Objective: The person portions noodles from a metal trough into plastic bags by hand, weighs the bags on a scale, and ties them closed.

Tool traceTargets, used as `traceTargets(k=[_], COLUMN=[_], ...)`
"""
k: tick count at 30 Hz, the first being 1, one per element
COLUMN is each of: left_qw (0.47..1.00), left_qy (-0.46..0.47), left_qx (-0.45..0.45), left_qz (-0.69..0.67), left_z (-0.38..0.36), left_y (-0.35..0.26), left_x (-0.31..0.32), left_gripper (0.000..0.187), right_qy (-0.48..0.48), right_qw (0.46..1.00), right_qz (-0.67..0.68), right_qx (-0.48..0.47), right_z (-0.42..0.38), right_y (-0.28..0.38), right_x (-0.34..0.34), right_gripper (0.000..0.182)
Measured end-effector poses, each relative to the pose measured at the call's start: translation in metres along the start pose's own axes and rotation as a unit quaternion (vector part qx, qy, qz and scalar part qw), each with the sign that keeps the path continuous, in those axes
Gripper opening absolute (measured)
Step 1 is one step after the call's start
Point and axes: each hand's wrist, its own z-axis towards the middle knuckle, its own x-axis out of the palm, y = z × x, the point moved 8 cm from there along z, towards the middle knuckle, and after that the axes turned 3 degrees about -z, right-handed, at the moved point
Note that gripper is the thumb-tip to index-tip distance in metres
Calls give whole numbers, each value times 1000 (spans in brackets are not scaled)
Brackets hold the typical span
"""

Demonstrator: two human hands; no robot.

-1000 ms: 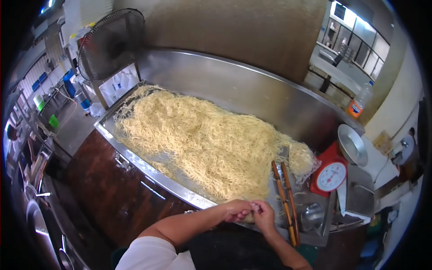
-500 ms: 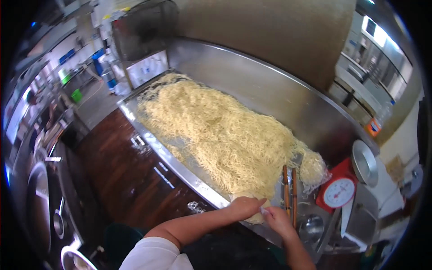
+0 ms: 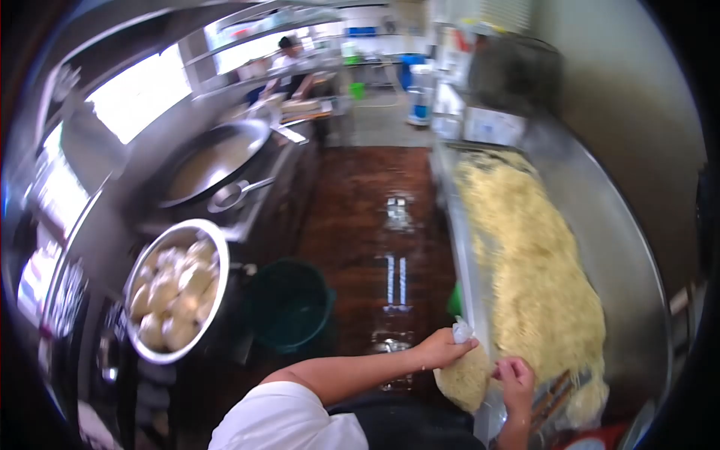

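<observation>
The left hand [image 3: 446,349] has its grip clenched around the gathered neck of a plastic bag of noodles [image 3: 463,382], with a tuft of film standing above the thumb. The bag hangs below that hand, just beside the near rim of the steel bench [image 3: 466,281], on which loose noodles [image 3: 536,262] are spread. The right hand [image 3: 515,377] is near the bag with its fingers curled; whether its grip is empty or pinches something small cannot be told. In this inspector's judgement, sound handling calls for a firm hold high on the neck, with the weight hanging straight, the film kept from slipping through the fingers, and the filled body neither squeezed nor dragged against the metal edge. Limits of observation: the left palm and most of the twisted film are covered by the fingers; contact between bag and rim cannot be confirmed. A second bag [image 3: 588,405] and the brown rods [image 3: 551,401] at lower right are partly masked by the right forearm or blurred, and a red object [image 3: 600,438] is cut off at the lower edge.
</observation>
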Motion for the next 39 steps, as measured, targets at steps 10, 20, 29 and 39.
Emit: traceTargets(k=[10,20,29,39], left_qw=[761,629,811,735], left_qy=[-603,-663,-534,-624], left_qx=[149,402,110,-222], left_qz=[-189,-53,-212,-143], left_z=[-266,-404,-264,-196], left_y=[50,-58,91,263], left_x=[-332,-447,-462,-480], left_gripper=[10,69,34,69], right_qy=[195,235,290,284], right_qw=[972,942,918,928], right_qz=[-69,-234,-272,-240], right_qx=[111,-51,3,25], right_z=[7,36,46,135], right_y=[-30,50,7,-14], right_x=[198,323,326,278], right_gripper=[8,11,17,18])
